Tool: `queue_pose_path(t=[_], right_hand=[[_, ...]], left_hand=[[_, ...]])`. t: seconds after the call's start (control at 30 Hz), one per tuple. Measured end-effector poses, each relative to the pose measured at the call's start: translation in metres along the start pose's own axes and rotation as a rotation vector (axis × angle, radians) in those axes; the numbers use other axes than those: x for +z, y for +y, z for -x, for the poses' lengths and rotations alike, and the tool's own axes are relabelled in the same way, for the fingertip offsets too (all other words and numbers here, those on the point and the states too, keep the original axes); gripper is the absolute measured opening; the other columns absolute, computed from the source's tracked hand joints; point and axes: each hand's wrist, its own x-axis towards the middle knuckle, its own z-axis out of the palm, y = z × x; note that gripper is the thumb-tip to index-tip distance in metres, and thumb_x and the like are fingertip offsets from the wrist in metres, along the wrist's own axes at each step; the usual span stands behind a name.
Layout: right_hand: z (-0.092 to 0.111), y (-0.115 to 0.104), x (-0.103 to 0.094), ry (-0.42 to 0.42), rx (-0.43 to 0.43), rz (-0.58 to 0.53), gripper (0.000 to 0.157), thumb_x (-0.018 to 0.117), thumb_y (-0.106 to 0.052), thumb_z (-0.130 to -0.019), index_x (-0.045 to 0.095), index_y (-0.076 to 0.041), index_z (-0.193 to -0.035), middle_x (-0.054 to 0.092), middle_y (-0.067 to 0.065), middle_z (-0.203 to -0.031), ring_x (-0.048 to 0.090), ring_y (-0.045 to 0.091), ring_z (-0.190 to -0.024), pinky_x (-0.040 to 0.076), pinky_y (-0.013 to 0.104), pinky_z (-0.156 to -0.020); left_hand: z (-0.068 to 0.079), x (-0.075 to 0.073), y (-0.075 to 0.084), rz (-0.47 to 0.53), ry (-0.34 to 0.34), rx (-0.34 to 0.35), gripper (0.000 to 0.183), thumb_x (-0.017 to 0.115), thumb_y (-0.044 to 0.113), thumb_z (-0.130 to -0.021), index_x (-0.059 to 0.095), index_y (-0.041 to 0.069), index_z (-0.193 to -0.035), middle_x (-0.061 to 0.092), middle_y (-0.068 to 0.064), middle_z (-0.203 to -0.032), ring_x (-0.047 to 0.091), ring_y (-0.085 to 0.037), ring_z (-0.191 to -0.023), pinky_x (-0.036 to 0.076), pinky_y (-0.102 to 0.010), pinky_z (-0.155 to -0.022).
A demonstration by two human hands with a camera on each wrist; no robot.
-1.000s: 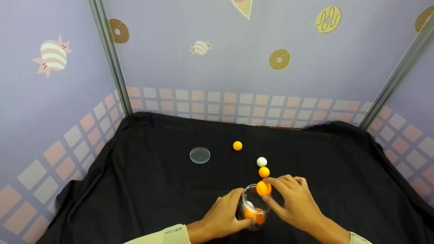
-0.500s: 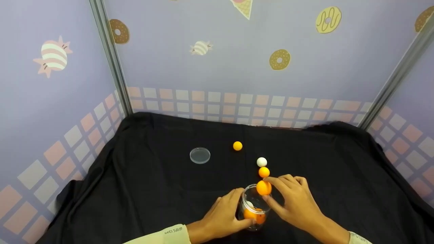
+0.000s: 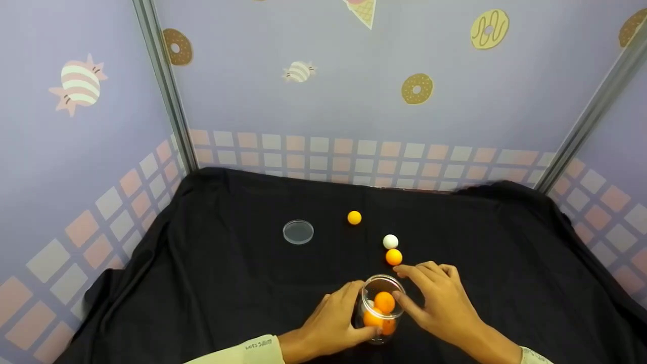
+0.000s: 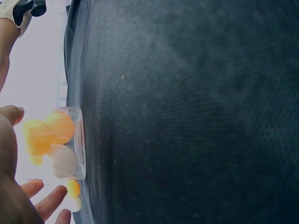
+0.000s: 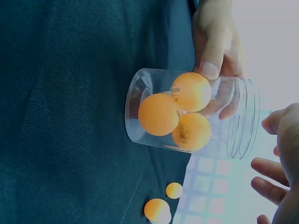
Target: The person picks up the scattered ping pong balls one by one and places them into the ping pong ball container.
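A: Head view first: nearest the front edge of the black cloth (image 3: 212, 283), the left hand (image 3: 331, 323) wraps thumb and fingers round a clear plastic jar (image 3: 378, 309). Why hold it like that?

B: Probably to steady it; it's light, upright, open at the top. The right wrist view shows three orange balls in the jar (image 5: 180, 112) against the clear base, the left thumb pressed on the wall. The left wrist view hints at a white one inside too.

A: And the right hand (image 3: 442, 308)?

B: Loose and spread, fingers relaxed just beside the jar's rim, pinching nothing. The topmost orange ball sits inside the mouth, below and left of those fingertips (image 3: 404, 273), clear of them.

A: Farther out?

B: A loose orange ball (image 3: 394, 257) lies just beyond the right fingertips, a white ball (image 3: 390, 241) touching or almost touching its far side. Another orange ball (image 3: 354, 218) rests apart, toward the cloth's back edge, and the jar's clear lid (image 3: 298, 231) lies flat, well left.
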Motion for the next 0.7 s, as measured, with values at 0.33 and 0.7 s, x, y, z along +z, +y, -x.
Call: queue_pose_path(t=[0.33, 0.7], right_hand=[[-0.002, 0.001, 0.011, -0.011, 0.036, -0.039, 0.038, 0.084, -0.03, -0.084, 0.069, -0.026, -0.12, 0.071, -0.014, -0.106, 0.059, 0.004, -0.097, 0.04, 0.041, -0.085], [-0.026, 0.013, 0.025, -0.009, 0.083, -0.058, 0.042, 0.083, -0.03, -0.085, 0.069, -0.02, -0.123, 0.073, -0.007, -0.106, 0.062, 0.009, -0.098, 0.041, 0.043, -0.088]], left_hand=[[0.002, 0.001, 0.001, -0.009, -0.006, -0.031, 0.07, 0.077, 0.055, -0.085, 0.05, 0.015, -0.136, 0.066, 0.0, -0.118, 0.067, -0.01, -0.099, 0.058, -0.026, -0.086], [0.0, -0.002, 0.0, 0.009, -0.021, -0.014, 0.072, 0.075, 0.056, -0.085, 0.049, 0.015, -0.138, 0.063, 0.004, -0.123, 0.065, -0.008, -0.104, 0.057, -0.027, -0.089]])
